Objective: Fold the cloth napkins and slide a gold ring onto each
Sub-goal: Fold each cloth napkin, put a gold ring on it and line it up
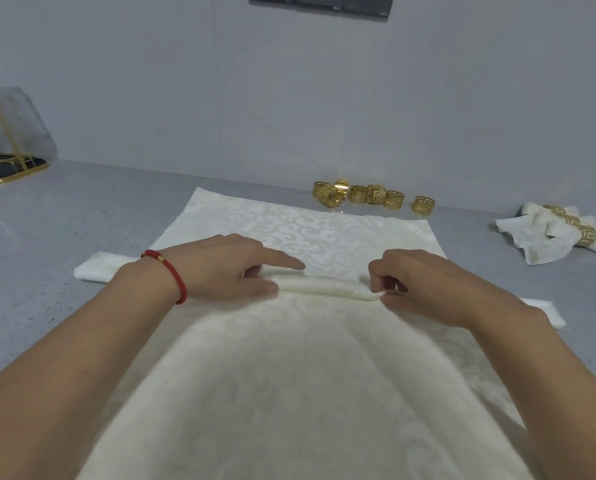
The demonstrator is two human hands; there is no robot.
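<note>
We have the cream napkin (307,237) spread across the grey bench (47,237) in the middle of the frame, its near part running down toward the bottom edge between our forearms. Across its centre a narrow pleat or roll (324,287) is raised, and both hands work it: our left hand (227,268) rests on the left end with the forefinger laid straight along the top and the thumb tucked under the fold, while our right hand (414,282) pinches the right end with curled fingers. The gold rings (372,195) lie loose in a cluster at the upper centre right, just beyond the napkin's far edge, and the finished napkins (559,233), each already wearing a ring, sit at the right edge of the frame. A clear cover with gold trim (9,133) stands at the far left. We judge the risk here to be an uneven fold: if one hand advances ahead of the other, the pleat skews and the bundle ends up tapered, too loose or too fat for a ring. The cloth looks slippery, so relaxing either pinch may let it spring open. Whether this is an accordion pleat or a roll we cannot quite tell.
</note>
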